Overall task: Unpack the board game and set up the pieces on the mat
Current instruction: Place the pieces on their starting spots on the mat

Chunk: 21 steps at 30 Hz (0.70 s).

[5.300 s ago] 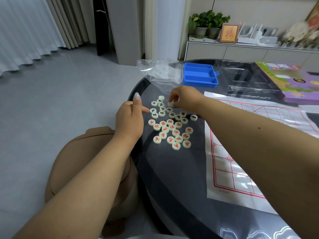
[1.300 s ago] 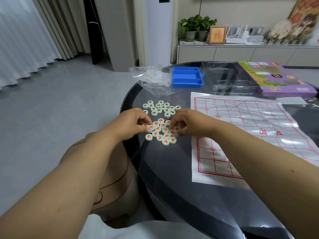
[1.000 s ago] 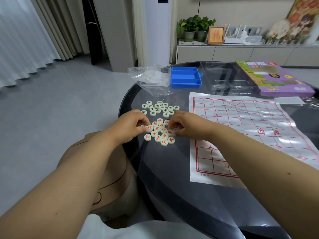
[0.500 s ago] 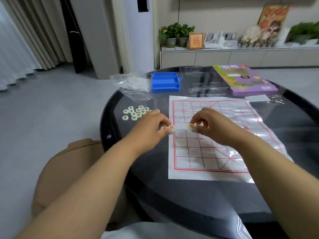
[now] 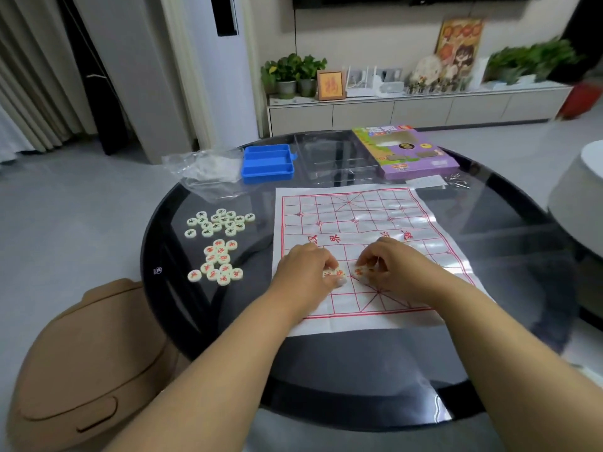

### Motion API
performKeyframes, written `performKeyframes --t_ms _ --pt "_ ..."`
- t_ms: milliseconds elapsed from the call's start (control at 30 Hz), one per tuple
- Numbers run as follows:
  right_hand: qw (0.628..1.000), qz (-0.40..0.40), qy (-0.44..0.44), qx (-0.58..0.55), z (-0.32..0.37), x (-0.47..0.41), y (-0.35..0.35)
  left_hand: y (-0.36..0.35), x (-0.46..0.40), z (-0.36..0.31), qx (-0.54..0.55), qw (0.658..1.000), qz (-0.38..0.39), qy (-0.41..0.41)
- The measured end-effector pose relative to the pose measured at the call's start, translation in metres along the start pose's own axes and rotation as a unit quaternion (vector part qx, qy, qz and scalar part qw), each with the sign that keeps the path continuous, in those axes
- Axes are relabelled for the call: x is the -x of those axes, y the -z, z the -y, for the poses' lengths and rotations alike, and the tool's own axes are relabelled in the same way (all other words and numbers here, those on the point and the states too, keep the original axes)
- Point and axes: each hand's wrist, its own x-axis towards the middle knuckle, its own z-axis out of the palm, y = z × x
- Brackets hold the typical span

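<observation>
White plastic mat with red grid (image 5: 375,223) lies unfolded on the round dark glass table (image 5: 522,230). Left hand (image 5: 306,269) and right hand (image 5: 391,265) each pinch red-lettered cream discs over its near half. Two unplaced clusters, red-lettered (image 5: 217,262) and dark-lettered (image 5: 218,223), wait on the table, left of the mat.

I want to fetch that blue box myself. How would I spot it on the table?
Start at the round dark glass table and look to its far edge, beyond the white mat with the red grid. The blue box sits between a crumpled clear plastic bag and a clear tray; it alone is solid blue.
</observation>
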Motion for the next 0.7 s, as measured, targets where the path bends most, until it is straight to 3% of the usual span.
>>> performKeyframes --t_ms 300,567,700 --pt "0.993 -0.102 0.043 -0.033 0.057 -0.004 -0.007 0.04 0.019 0.028 0.001 0.995 -0.09 0.032" --pt "0.984 -0.065 0.163 -0.019 0.138 -0.047 -0.045 0.084 0.048 0.101 -0.045 0.976 -0.149 0.156" --pt "0.98 -0.035 0.194 -0.007 0.158 -0.063 -0.063 0.09 0.059 0.128 -0.081 0.973 -0.109 0.186"
